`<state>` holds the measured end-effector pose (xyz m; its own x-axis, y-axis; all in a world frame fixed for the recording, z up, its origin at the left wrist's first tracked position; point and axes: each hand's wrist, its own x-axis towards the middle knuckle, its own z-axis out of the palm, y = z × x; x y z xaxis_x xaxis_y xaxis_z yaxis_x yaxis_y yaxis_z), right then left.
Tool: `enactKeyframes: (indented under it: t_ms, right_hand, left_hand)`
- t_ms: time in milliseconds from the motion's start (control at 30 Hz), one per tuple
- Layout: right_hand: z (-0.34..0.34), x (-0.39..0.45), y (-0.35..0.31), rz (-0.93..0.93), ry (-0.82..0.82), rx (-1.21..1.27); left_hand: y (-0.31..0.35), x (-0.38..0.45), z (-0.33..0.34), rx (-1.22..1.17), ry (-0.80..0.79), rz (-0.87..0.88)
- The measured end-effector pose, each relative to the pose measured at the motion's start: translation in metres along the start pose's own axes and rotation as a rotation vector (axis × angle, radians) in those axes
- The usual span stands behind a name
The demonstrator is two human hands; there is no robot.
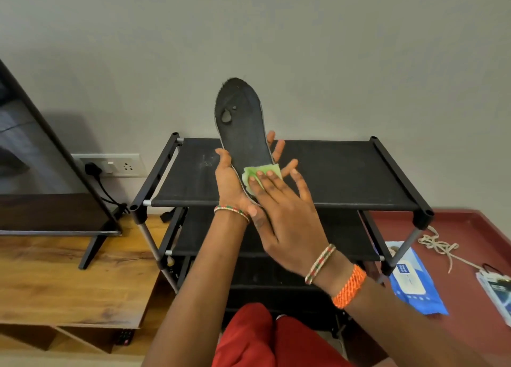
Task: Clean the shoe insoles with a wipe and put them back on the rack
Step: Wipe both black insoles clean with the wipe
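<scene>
The left hand [229,178] is gripping the insole [243,126] upright above the rack [345,173]; the right hand [279,206], fingers straight, is pressing the wipe [262,171] on its heel. Wiping step; next, stroking toward the toe.

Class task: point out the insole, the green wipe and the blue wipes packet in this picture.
insole [243,123], head view, middle of its dark face.
green wipe [260,170], head view, bare part above the fingertips.
blue wipes packet [414,286], head view, its blue front.
</scene>
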<state>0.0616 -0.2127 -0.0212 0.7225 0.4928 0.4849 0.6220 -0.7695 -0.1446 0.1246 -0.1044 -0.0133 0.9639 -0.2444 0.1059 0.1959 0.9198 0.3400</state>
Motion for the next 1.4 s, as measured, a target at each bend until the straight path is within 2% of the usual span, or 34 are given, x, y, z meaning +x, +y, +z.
enactKeyframes:
  t_ms: [100,233,400,600,800,967,1200,1400]
  right_hand:
    - [-0.001,-0.012,-0.004,-0.031,-0.023,0.032]
    - [-0.002,0.005,0.010,0.054,-0.011,-0.015]
    - [-0.001,-0.013,0.005,-0.022,-0.041,0.047]
    - [-0.001,-0.001,0.013,0.035,-0.037,0.022]
    - [-0.001,-0.023,0.007,-0.024,-0.055,0.057]
    - [-0.003,-0.012,-0.002,0.044,0.015,0.023]
    - [-0.005,-0.041,-0.010,-0.044,0.016,0.132]
    - [-0.008,-0.029,-0.012,0.026,0.068,0.063]
  left_hand:
    - [0.001,0.003,0.001,-0.064,0.013,0.031]
    - [-0.021,-0.004,0.010,0.109,0.005,-0.070]
    - [-0.002,0.006,0.005,-0.029,0.017,0.071]
    - [-0.023,0.002,0.004,0.090,-0.002,-0.088]
    - [-0.007,0.000,-0.004,-0.023,0.014,0.045]
    - [-0.029,-0.018,0.004,0.130,-0.074,-0.142]
    - [-0.003,-0.022,0.013,0.051,-0.124,0.020]
    - [-0.029,-0.033,0.008,0.084,-0.159,-0.114]
